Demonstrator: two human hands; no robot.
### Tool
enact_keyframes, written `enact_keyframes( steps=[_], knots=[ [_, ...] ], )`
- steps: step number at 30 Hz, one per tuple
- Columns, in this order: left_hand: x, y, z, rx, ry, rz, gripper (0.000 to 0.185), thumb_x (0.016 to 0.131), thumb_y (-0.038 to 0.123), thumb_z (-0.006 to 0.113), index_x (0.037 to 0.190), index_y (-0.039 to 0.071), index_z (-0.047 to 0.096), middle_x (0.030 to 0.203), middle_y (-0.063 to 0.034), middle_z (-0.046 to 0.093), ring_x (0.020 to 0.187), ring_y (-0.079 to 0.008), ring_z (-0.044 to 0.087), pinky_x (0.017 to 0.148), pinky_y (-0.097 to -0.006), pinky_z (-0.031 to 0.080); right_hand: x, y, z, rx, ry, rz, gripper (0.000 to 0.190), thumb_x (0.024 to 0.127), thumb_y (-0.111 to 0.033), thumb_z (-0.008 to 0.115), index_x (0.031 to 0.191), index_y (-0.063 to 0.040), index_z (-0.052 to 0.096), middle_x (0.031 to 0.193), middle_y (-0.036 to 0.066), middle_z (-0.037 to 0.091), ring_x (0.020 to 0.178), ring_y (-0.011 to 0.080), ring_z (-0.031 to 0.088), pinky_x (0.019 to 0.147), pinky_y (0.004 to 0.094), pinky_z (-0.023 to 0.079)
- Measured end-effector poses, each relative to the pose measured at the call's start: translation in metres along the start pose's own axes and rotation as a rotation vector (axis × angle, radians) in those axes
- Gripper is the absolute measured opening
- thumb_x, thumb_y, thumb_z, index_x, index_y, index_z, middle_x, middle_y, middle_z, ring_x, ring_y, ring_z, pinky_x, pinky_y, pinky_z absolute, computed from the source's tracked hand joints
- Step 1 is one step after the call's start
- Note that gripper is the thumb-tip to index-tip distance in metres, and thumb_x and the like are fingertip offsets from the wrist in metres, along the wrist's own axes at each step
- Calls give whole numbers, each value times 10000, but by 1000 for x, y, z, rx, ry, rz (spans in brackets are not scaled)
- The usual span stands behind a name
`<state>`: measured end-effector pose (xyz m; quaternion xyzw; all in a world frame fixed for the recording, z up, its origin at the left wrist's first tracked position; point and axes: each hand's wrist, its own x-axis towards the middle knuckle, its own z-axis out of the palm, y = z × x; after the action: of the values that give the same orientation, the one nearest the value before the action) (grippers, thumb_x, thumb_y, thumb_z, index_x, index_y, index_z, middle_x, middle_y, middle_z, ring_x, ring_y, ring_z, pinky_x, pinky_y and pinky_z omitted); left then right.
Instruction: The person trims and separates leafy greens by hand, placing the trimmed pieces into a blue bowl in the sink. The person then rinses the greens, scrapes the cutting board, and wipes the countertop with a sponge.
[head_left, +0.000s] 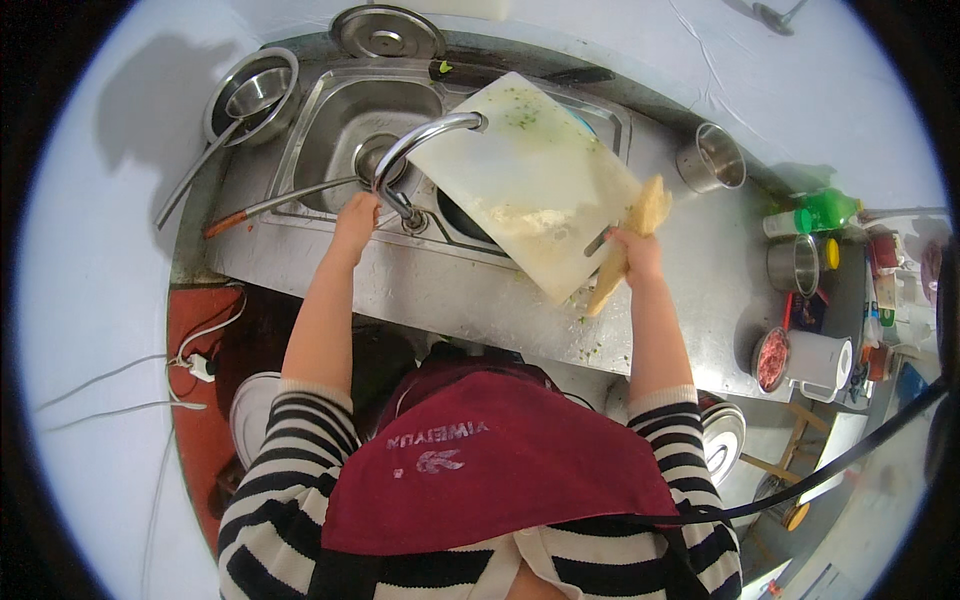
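My right hand (636, 255) grips the slotted end of a white cutting board (525, 180) together with a yellowish cloth (646, 210). Green bits and wet smears lie on the board, which is tilted over the right part of a steel double sink (322, 112). My left hand (358, 221) is closed at the curved chrome faucet (420, 139), beside its spout end; what its fingers hold exactly is hard to tell. A ladle (300, 198) with a wooden handle end rests with its bowl in the left basin. A dark round pan (461, 217) shows partly under the board.
At the left, a steel bowl (214, 97) holds a long-handled ladle. A round lid (388, 31) leans behind the sink. On the right stand a steel pot (711, 159), bottles, a bowl of minced meat (772, 360) and a white pitcher (817, 364).
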<state>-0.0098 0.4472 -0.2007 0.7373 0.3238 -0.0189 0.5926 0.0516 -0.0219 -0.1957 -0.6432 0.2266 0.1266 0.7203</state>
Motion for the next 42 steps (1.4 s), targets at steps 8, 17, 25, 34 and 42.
enact_keyframes(
  steps=[8, 17, 25, 34, 42],
  knots=[
    [84, 15, 45, 70, -638, -93, 162, 910, 195, 559, 922, 38, 598, 829, -62, 622, 666, -130, 558, 514, -244, 412, 33, -27, 6, -428, 84, -59, 414, 767, -62, 674, 1149, 34, 547, 903, 111, 655, 755, 234, 632, 668, 382, 514],
    [102, 40, 45, -269, -315, -70, 266, 840, 167, 638, 1062, 20, 646, 885, -76, 658, 793, -158, 633, 679, -310, 512, 57, -43, 10, -876, 204, -110, 497, 743, -199, 681, 1168, 37, 579, 991, 177, 648, 897, 304, 637, 751, 412, 506],
    [112, 14, 49, 271, -405, 16, 406, 803, 342, 711, 970, -23, 652, 872, -123, 680, 754, -171, 617, 677, -316, 484, -6, -39, 169, -1290, 189, -465, 624, 816, -325, 643, 1365, -112, 439, 1207, 220, 536, 1122, 349, 557, 894, 446, 502],
    [94, -3, 54, 297, -241, 320, 429, 878, 410, 629, 968, -7, 586, 841, -193, 638, 791, -354, 607, 708, -415, 468, 77, -31, 243, -1476, 233, -668, 289, 932, -210, 449, 1153, -81, 585, 1132, 153, 601, 1036, 285, 609, 840, 394, 517],
    [83, 10, 47, 446, -251, 386, 367, 927, 376, 542, 1027, 23, 547, 919, -207, 643, 862, -402, 603, 743, -457, 461, 111, -38, 275, -2061, 340, -502, 218, 896, -170, 528, 998, -39, 670, 984, 190, 641, 996, 272, 624, 673, 361, 515]
  ],
)
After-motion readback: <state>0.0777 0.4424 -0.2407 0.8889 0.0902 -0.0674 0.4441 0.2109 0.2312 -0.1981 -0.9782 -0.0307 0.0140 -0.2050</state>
